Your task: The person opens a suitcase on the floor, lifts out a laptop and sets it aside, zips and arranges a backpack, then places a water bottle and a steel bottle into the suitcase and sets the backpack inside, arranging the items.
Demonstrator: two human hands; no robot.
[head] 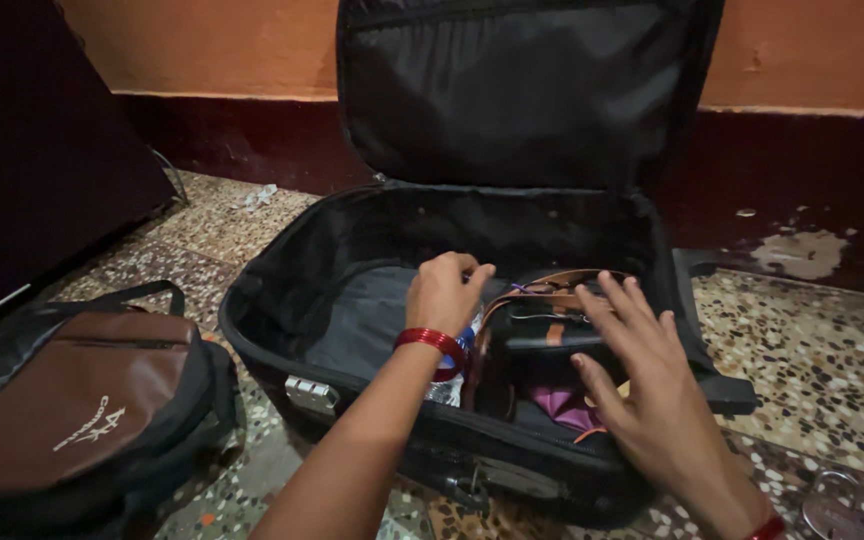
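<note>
Left hand: the left hand (444, 292), red bangles at the wrist, is curled into a loose fist inside the suitcase (272, 330), knuckles down near a clear plastic bottle (449, 380); what the fingers pinch, if anything, I cannot tell.
Right hand: the right hand (652, 385) is spread flat, fingers apart, hovering over the near right corner and gripping nothing.
Suitcase: black, soft-sided, lying on the speckled floor (822, 360) with its lid (522, 90) propped upright against the far orange wall (202, 45).
Progress: judged from how things lie, the right half is already filled, while the left half shows only dark lining or folded cloth; the lid is not yet shut.
Contents: a black pouch with tan straps (552, 325) sits at the right, with something purple (562, 405) below it.
Nearby: 1 brown and black backpack (82, 400) stands at the near left.
</note>
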